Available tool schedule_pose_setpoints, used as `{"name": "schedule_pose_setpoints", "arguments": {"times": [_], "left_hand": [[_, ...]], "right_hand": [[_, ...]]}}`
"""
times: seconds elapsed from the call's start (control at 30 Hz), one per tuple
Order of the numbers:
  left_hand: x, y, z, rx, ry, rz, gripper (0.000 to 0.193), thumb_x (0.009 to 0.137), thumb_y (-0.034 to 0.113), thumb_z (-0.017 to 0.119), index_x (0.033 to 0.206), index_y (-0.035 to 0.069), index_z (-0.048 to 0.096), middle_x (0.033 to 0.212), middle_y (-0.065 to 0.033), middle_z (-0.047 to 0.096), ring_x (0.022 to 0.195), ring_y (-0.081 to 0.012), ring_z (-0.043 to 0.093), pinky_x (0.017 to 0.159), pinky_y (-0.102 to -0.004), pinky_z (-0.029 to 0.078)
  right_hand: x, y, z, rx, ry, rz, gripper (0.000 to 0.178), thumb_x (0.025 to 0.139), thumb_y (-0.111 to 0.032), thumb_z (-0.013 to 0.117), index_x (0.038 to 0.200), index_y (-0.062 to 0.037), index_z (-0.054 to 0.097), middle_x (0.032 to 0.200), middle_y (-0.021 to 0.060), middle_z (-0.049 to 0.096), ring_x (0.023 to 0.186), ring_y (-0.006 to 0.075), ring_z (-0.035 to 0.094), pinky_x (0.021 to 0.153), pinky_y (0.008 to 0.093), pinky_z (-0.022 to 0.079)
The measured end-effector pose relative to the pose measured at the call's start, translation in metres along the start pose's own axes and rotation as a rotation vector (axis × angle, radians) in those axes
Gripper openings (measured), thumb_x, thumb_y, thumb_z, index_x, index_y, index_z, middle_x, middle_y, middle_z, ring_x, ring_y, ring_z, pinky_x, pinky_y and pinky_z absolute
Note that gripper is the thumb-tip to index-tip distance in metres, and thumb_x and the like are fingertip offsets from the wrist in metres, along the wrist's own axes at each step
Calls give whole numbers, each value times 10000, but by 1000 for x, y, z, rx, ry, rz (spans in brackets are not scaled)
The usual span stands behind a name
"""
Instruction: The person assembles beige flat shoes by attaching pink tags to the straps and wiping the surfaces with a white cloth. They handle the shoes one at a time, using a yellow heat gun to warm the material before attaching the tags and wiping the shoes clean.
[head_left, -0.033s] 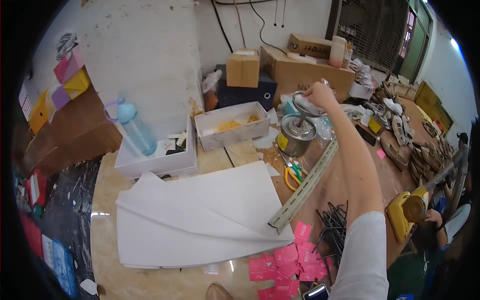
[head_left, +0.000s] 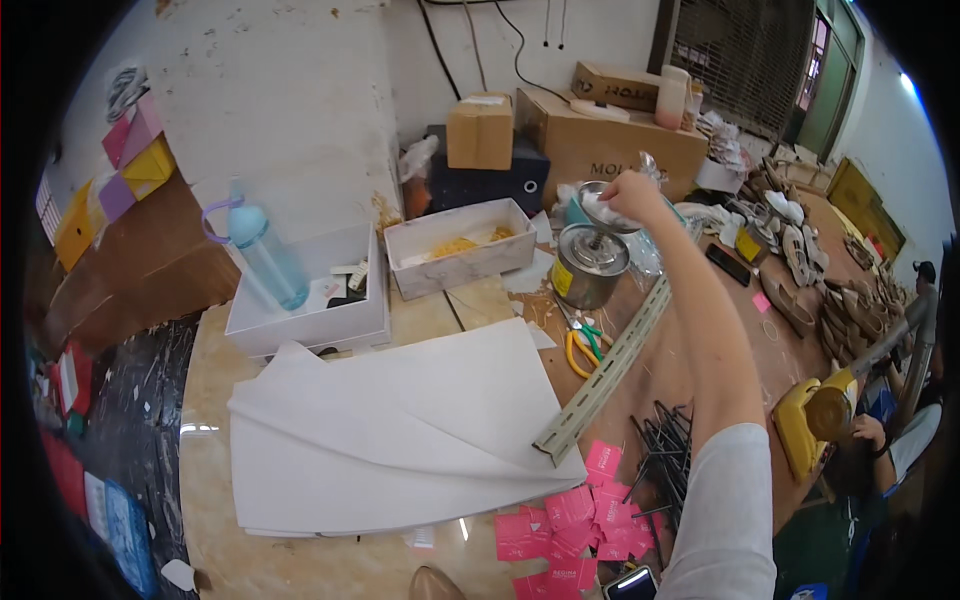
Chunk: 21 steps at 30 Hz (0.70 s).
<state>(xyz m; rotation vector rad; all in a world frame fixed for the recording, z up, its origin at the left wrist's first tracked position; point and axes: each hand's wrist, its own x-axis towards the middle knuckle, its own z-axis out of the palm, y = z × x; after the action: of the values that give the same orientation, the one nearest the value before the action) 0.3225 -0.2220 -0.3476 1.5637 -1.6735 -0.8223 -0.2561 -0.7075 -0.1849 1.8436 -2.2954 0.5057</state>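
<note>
My right hand (head_left: 634,198) reaches far across the table to a shallow metal dish (head_left: 628,229). Its fingers are bent and pressed together on a soft white wad (head_left: 603,209) in the dish; the fingertips are partly hidden. Just in front of the dish stands a round metal can (head_left: 588,285) with a yellow label. Scissors (head_left: 582,352) with orange and green handles lie below the can. Nearer me is a stack of white sheets (head_left: 400,430), its right corner under the end of a slotted metal angle bar (head_left: 605,372). My left hand is out of view.
Pink cards (head_left: 570,525) and thin black rods (head_left: 664,450) lie beside my right arm. A white box (head_left: 310,330) holds a blue bottle (head_left: 268,258); a marbled box (head_left: 462,262) stands beside it. Shoes (head_left: 787,305) and a co-worker's hand (head_left: 868,430) are at the right.
The view has shifted slightly. My right hand has dipped a little toward the white wad in the dish; the other things stay in place.
</note>
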Motion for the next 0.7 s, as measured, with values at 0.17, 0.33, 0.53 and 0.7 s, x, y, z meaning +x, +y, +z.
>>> {"name": "schedule_pose_setpoints", "arguments": {"times": [0.17, 0.33, 0.53, 0.7], "left_hand": [[16, 0, 8, 66, 32, 155, 123, 918, 64, 613, 994, 3, 688, 973, -162, 683, 884, -320, 633, 805, -405, 494], [15, -1, 5, 44, 49, 142, 177, 931, 132, 610, 1034, 8, 684, 971, -170, 680, 883, -316, 633, 810, -414, 497], [52, 77, 2, 106, -273, -346, 221, 927, 144, 614, 1099, 17, 672, 995, -170, 681, 884, -279, 640, 828, -423, 510], [27, 9, 0, -298, -333, -435, 484, 842, 139, 672, 1295, 11, 555, 958, -60, 684, 830, -153, 643, 734, -294, 530]], "right_hand": [[-15, 7, 44, -48, 0, 29, 153, 789, -161, 686, 894, -205, 786, 950, 141, 719, 912, 318, 695, 828, 431, 552], [-8, 17, 35, 74, 30, 38, 144, 815, -176, 666, 893, -192, 787, 948, 145, 718, 904, 325, 692, 828, 430, 547], [5, 51, 9, 245, 465, -49, 231, 885, -275, 627, 1053, -159, 736, 996, 197, 690, 962, 396, 648, 840, 453, 523], [-132, -39, -49, 1605, 36, 144, 423, 956, -177, 623, 1346, -33, 547, 1211, 75, 635, 1008, 162, 634, 852, 307, 509]]}}
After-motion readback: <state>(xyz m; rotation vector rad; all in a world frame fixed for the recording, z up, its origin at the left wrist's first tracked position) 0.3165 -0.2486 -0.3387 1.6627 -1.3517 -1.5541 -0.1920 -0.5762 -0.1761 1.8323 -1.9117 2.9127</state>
